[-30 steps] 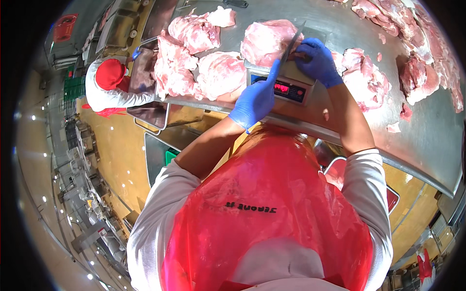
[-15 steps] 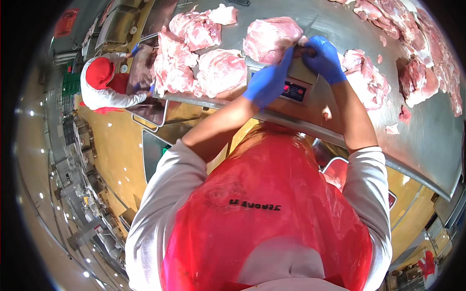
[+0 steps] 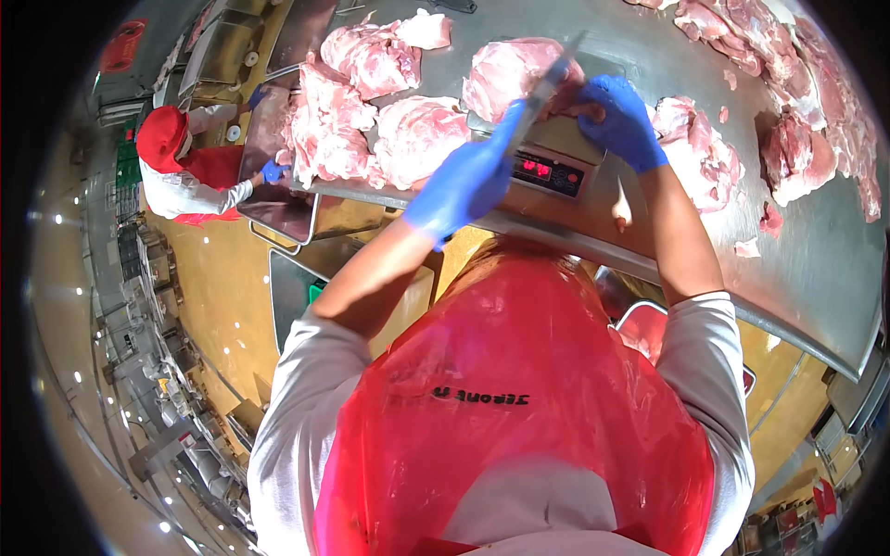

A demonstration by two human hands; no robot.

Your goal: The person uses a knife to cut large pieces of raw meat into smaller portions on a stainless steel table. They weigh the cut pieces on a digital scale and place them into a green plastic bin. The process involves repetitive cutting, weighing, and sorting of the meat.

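Note:
My left hand (image 3: pixel 466 185), in a blue glove, is closed round a knife (image 3: pixel 541 93). The blade slants up and to the right across a large pale pink cut of raw meat (image 3: pixel 505 74). That meat rests on a digital scale (image 3: pixel 567 148) with a lit red display at its near side. My right hand (image 3: pixel 621 122), also blue-gloved, pinches the right edge of the same cut; its fingertips are partly hidden. Just right of this hand lies another piece of meat (image 3: pixel 700 157).
Several meat cuts (image 3: pixel 422 139) lie at the left of the steel table (image 3: pixel 797 269), more (image 3: pixel 807 83) at the far right. Small scraps (image 3: pixel 770 219) are scattered near the right. A co-worker (image 3: pixel 176 167) in a red cap stands left by a metal cart (image 3: pixel 281 215). A dark-handled tool (image 3: pixel 456 6) lies at the back.
My left hand has drawn back toward me and left, and the blade now shows raised over the meat. The right hand has shifted slightly nearer. The co-worker has leaned left.

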